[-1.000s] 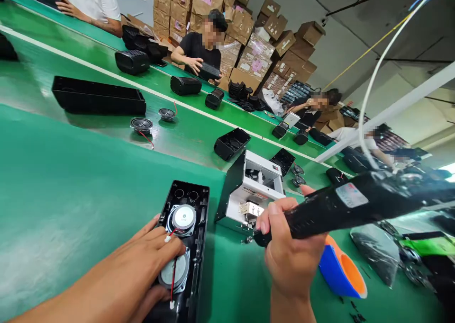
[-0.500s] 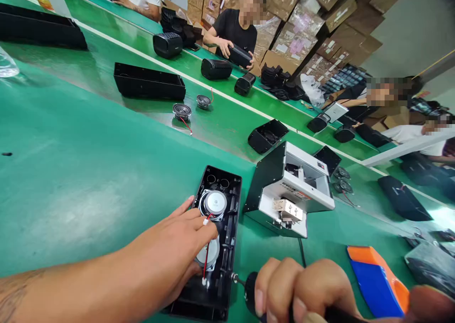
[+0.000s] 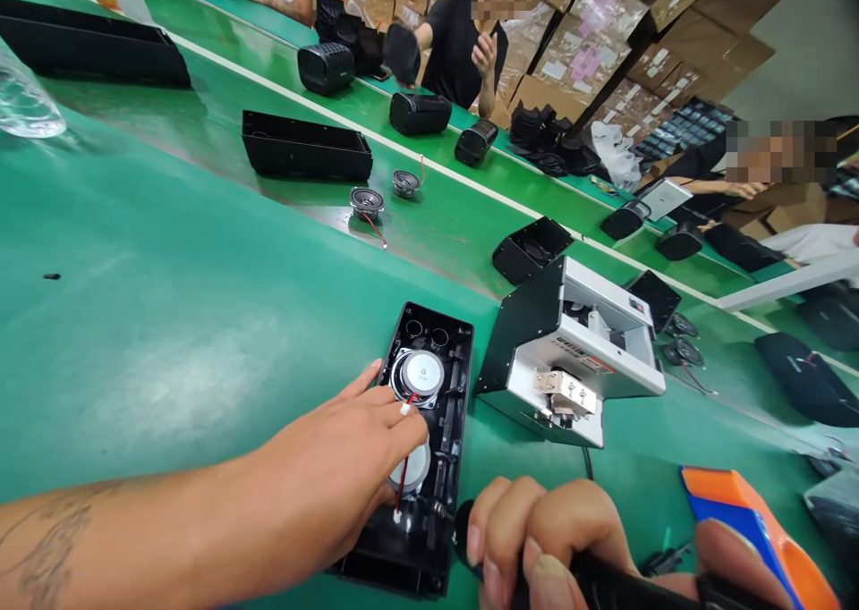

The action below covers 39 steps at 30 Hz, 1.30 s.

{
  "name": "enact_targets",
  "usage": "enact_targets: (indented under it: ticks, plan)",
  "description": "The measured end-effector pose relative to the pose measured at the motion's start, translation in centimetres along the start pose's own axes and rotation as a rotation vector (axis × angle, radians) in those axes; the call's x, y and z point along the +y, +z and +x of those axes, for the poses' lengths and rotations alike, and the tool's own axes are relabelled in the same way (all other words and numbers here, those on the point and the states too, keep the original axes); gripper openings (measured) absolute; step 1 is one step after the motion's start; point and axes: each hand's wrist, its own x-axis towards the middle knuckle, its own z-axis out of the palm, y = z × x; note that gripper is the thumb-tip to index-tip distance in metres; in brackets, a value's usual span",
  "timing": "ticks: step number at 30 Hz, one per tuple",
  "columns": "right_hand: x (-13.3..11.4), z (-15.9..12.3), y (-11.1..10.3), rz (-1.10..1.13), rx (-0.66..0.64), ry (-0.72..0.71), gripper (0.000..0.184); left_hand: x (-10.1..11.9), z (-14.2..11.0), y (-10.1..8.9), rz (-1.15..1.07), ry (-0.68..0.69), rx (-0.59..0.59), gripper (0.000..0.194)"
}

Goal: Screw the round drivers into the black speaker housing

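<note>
A black speaker housing (image 3: 436, 395) lies open on the green table (image 3: 167, 324) with two round speaker drivers (image 3: 420, 375) inside, joined by red wires. My left hand (image 3: 342, 476) rests flat on the housing, fingers spread over the lower driver. My right hand (image 3: 543, 538) is closed round a black electric screwdriver (image 3: 604, 583) at the bottom edge. Its tip touches the housing's lower right side (image 3: 439, 509).
A grey and black screw feeder box (image 3: 577, 360) stands right of the housing. An orange and blue scoop (image 3: 758, 529) lies at the lower right. Black housings (image 3: 305, 145) and loose drivers (image 3: 368, 202) sit on the conveyor. Other people work across the belt before stacked cartons (image 3: 591, 38).
My right hand has brought the screwdriver down from beside the feeder box to the housing's lower right side. The view has tilted down. My left hand stays on the housing.
</note>
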Motion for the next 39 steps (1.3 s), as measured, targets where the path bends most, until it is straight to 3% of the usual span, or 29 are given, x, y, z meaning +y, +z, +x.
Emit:
enact_targets:
  ticks: [6,9,15,18,21,23,29,32,39]
  plan:
    - [0.1,0.9,1.4,-0.020,0.044,-0.037,0.035,0.4,0.3,0.1,0.003,-0.001,0.000,0.036]
    - [0.6,-0.2,1.0,0.007,0.087,0.004,0.030,0.8,0.4,-0.2,0.028,-0.024,-0.017,0.037]
    - [1.6,-1.8,-0.6,0.037,-0.138,0.042,0.022,1.4,0.7,-1.2,0.025,-0.090,-0.104,0.039]
    - [1.9,-1.9,0.3,0.061,-0.017,-0.048,0.014,1.7,0.8,-1.5,0.048,-0.120,-0.149,0.037]
    - [2.0,-1.7,1.7,0.061,0.133,-0.164,0.064,2.0,0.8,-1.7,0.076,-0.132,-0.154,0.035]
    - [2.0,-1.4,2.3,0.039,0.148,-0.178,0.077,2.0,0.8,-1.6,0.079,-0.133,-0.146,0.035]
    - [1.3,-0.3,3.4,0.020,0.199,-0.156,0.025,1.4,0.7,-0.9,0.055,-0.086,-0.109,0.034]
    - [1.1,-0.1,4.2,0.010,0.288,-0.148,0.029,1.4,0.8,-0.8,0.054,-0.087,-0.100,0.035]
    - [0.9,0.9,5.1,0.003,0.311,-0.208,0.030,1.5,0.6,-1.9,0.033,-0.060,-0.115,0.034]
